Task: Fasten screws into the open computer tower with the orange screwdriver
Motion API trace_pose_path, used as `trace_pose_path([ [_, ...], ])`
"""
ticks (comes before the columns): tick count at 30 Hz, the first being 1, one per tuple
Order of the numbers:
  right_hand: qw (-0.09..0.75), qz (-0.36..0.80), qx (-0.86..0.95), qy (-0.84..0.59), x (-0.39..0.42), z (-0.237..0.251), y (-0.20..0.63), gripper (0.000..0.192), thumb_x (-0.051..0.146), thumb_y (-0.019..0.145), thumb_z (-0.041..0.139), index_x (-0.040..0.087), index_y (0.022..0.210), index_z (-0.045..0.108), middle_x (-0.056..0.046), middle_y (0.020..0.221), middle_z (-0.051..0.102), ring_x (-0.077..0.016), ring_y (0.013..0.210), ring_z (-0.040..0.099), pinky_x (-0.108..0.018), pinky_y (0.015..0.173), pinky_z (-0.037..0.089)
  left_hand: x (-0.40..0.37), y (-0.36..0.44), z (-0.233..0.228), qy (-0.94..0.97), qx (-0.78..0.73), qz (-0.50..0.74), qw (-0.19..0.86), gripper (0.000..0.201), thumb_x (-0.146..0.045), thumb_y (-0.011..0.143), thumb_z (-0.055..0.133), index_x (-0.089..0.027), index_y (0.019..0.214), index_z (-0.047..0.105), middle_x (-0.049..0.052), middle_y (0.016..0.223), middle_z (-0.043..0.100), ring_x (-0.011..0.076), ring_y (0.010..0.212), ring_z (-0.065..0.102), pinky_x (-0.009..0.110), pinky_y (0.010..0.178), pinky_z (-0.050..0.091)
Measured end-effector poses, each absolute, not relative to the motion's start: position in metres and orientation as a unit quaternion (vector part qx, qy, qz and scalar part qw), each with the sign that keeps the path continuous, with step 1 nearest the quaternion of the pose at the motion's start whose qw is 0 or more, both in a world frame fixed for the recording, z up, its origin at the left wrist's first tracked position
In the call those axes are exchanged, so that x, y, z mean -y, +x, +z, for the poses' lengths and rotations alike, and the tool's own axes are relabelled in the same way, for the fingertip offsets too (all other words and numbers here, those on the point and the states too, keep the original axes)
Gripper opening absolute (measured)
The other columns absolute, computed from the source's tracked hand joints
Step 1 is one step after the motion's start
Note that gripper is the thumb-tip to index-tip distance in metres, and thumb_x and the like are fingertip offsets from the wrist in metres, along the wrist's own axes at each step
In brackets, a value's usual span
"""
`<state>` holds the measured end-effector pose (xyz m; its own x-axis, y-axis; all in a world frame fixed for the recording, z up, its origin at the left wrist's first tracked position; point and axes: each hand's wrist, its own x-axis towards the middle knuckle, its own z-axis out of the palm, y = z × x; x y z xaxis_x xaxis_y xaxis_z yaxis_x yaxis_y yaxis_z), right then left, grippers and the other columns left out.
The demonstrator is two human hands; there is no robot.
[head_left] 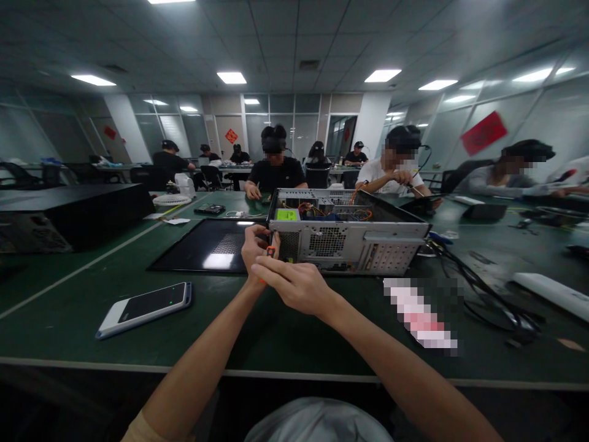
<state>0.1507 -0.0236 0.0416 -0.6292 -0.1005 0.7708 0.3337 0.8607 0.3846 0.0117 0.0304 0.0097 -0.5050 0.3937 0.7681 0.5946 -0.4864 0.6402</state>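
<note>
Rumpled grey garment (pixel 319 422), tan sleeve edge (pixel 142 428), bare hands (pixel 299 285)

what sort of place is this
Probably an electronics workshop: an opened silver-and-black metal computer case sits on a long green worktable, and several people in dark or light tops sit beyond it.

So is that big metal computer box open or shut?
Open. No panel covers the upward side of the computer case, so you can see the wires and a bright green label inside.
</note>
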Motion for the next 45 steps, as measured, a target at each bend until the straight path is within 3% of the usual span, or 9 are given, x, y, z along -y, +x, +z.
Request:
trace_pose_path([
  [5,0.418,-0.265,0.866,-0.072,0.022,0.040,0.153,0.039,0.012,0.099,0.042,0.028,0.129,0.060,-0.003,0.135,0.060,-0.0103,0.087,0.067,-0.020,0.066,0.053,-0.030,0.012,0.011,-0.494,0.499,-0.709,0.061,0.029,-0.039,0.082,0.069,-0.023,0.099,0.052,-0.003,0.081,0.065,0.0072,0.051,0.053,0.020,0.048,0.036],
  [10,0.472,-0.236,0.845,-0.085,0.027,0.046,0.146,0.027,0.025,0.098,0.053,0.026,0.122,0.065,-0.010,0.134,0.054,-0.0189,0.112,0.060,-0.024,0.078,0.055,-0.027,0.011,0.014,-0.501,0.492,-0.710,0.059,0.025,-0.037,0.081,0.070,-0.023,0.097,0.056,-0.004,0.076,0.064,0.0068,0.048,0.049,0.020,0.047,0.034],
  [15,0.488,-0.238,0.836,-0.080,0.028,0.045,0.133,0.021,0.032,0.098,0.057,0.026,0.115,0.067,-0.006,0.113,0.061,-0.0136,0.095,0.063,-0.021,0.073,0.052,-0.022,0.012,0.017,-0.506,0.507,-0.695,0.059,0.023,-0.039,0.083,0.068,-0.022,0.097,0.059,-0.006,0.063,0.057,0.0069,0.046,0.047,0.020,0.046,0.031],
  [19,0.492,-0.224,0.839,-0.063,0.027,0.040,0.130,0.032,0.032,0.100,0.054,0.022,0.130,0.059,-0.003,0.102,0.066,-0.0104,0.088,0.065,-0.019,0.074,0.052,-0.023,0.014,0.018,-0.481,0.522,-0.697,0.095,0.022,-0.040,0.081,0.068,-0.021,0.091,0.062,-0.008,0.056,0.051,0.0065,0.043,0.044,0.020,0.046,0.031],
  [26,0.527,-0.155,0.832,-0.070,0.030,0.040,0.139,0.018,0.029,0.097,0.058,0.014,0.104,0.066,-0.008,0.105,0.072,-0.0125,0.091,0.070,-0.019,0.076,0.053,-0.030,0.008,0.015,-0.515,0.512,-0.677,0.120,0.020,-0.039,0.082,0.067,-0.020,0.088,0.063,-0.008,0.053,0.050,0.0067,0.045,0.047,0.019,0.050,0.034],
  [35,0.519,-0.202,0.827,-0.083,0.032,0.042,0.149,0.023,0.022,0.097,0.056,0.019,0.117,0.067,-0.007,0.109,0.071,-0.0142,0.091,0.068,-0.025,0.079,0.057,-0.027,0.007,0.015,-0.519,0.512,-0.673,0.127,0.020,-0.039,0.082,0.067,-0.020,0.088,0.063,-0.005,0.061,0.058,0.0077,0.049,0.050,0.019,0.049,0.036],
  [41,0.517,-0.174,0.834,-0.083,0.031,0.047,0.152,0.034,0.016,0.100,0.042,0.019,0.129,0.059,-0.008,0.128,0.065,-0.0134,0.112,0.065,-0.024,0.093,0.055,-0.026,0.008,0.016,-0.524,0.501,-0.680,0.110,0.022,-0.041,0.083,0.067,-0.020,0.087,0.062,-0.004,0.064,0.061,0.0076,0.050,0.051,0.019,0.052,0.039],
  [45,0.504,-0.167,0.845,-0.066,0.032,0.045,0.147,0.034,0.016,0.098,0.041,0.017,0.125,0.061,-0.010,0.128,0.064,-0.0160,0.107,0.066,-0.027,0.088,0.056,-0.025,0.009,0.016,-0.514,0.507,-0.688,0.081,0.022,-0.042,0.084,0.067,-0.021,0.088,0.062,-0.004,0.063,0.059,0.0078,0.049,0.050,0.019,0.050,0.038],
])
